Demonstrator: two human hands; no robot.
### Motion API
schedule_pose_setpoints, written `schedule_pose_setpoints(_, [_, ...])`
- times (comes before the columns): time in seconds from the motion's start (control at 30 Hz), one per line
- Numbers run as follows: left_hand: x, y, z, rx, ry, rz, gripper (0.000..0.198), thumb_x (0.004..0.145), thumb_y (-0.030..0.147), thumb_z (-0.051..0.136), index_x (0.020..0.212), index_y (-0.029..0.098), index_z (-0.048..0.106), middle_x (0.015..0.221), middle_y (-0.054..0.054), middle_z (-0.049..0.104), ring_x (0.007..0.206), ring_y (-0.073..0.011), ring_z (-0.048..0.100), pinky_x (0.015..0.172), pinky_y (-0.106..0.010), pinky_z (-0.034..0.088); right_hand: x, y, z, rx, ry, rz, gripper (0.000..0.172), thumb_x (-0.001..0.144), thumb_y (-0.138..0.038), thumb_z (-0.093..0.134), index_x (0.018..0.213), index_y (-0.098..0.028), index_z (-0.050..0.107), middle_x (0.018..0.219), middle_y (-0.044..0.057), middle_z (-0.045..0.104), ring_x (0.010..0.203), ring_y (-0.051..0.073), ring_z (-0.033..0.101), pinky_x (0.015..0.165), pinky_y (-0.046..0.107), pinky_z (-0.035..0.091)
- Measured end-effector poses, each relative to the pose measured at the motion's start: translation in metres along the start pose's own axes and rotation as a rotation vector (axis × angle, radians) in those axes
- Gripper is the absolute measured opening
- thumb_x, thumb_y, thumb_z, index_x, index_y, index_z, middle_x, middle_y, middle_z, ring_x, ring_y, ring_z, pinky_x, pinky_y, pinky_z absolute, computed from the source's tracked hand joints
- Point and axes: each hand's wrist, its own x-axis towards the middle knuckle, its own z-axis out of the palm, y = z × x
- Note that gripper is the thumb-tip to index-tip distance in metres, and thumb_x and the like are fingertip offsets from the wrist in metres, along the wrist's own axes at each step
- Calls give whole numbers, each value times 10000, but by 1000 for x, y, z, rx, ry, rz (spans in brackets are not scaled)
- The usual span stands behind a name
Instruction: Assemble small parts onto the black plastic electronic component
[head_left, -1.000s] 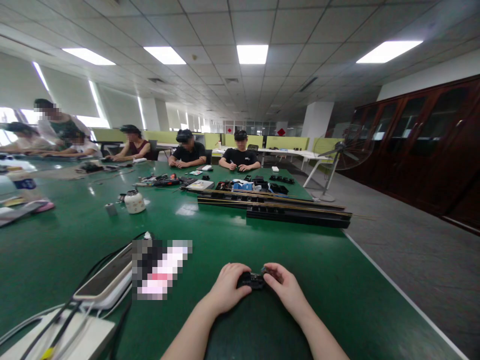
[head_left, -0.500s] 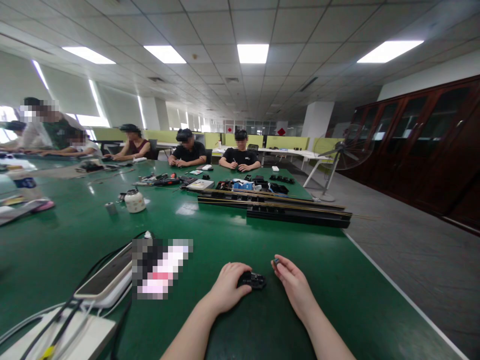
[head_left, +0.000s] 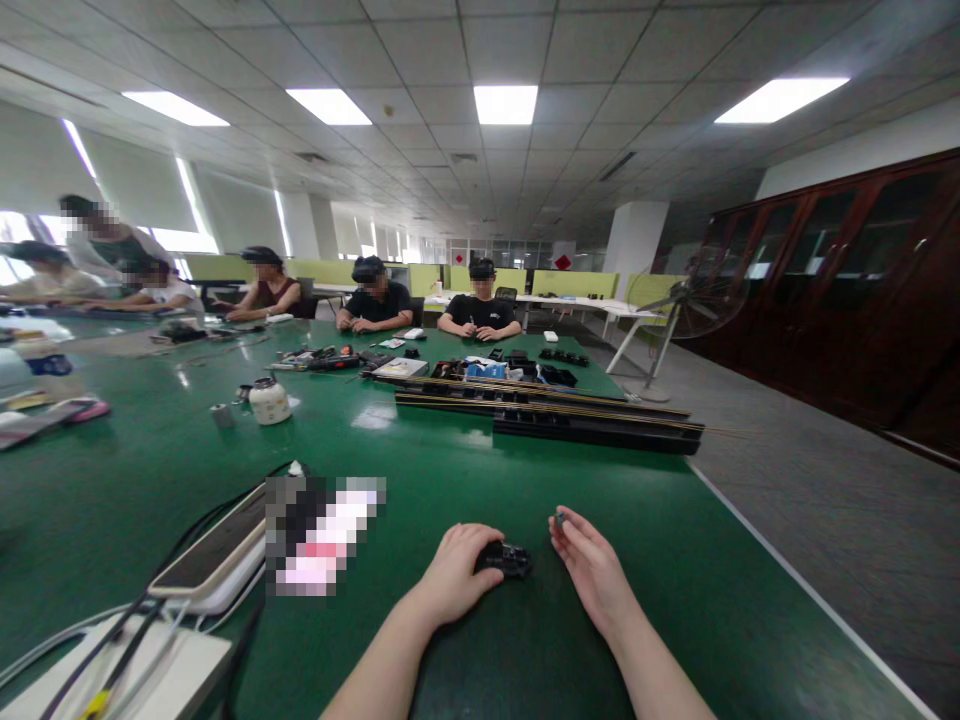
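Observation:
My left hand (head_left: 461, 568) rests on the green table, its thumb and fingers closed round one end of a small black plastic part (head_left: 510, 560). The other end of that part sticks out to the right, with some fine detail on top that is too small to name. To the right of it, apart from it, my right hand (head_left: 589, 560) is raised a little. Between its thumb and fingertips it pinches a small grey block-like piece (head_left: 559, 519), whose kind I cannot make out.
Long black rails with thin brass-coloured rods (head_left: 600, 425) lie across the table ahead. To the left are a phone on a white box (head_left: 214, 550), cables, a blurred-out bright item (head_left: 322, 540) and a cream jar (head_left: 270, 402). Several people sit around the far side.
My right hand has shifted slightly right and up with the small piece, turning it a little. My left hand and the black part stay nearly where they were.

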Motion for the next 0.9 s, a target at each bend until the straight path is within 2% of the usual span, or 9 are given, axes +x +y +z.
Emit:
schedule_pose_setpoints(0.2, [0,-2,1,17,8,10,362,713,223,616,1066,238,538,1098,-24,584,1054,-206,486,963,-361,319,-1,0,2,47,3,13,376,519,-314,788,853,-202,657,811,9,690,818,151,622,731,240,474])
schedule_pose_setpoints(0.53, [1,0,1,20,-4,-12,368,708,222,621,1065,232,537,1100,-27,581,1060,-208,482,971,-371,311,0,3,0,21,-7,-5,389,519,-324,790,858,-195,649,829,9,685,826,150,618,774,255,459])
schedule_pose_setpoints(0.73, [1,-3,3,24,6,-1,376,708,230,623,1073,238,534,1103,-25,580,1058,-207,484,965,-367,319,3,10,-2,-99,-17,-59,403,543,-387,766,873,-193,640,867,35,692,886,193,619,867,337,437])
schedule_pose_setpoints(0.9, [1,-4,4,19,8,-2,382,699,227,631,1069,239,537,1098,-24,583,1055,-207,485,964,-367,322,2,11,-2,-332,-83,-97,418,587,-426,726,914,-185,630,907,65,699,925,224,618,912,386,415])
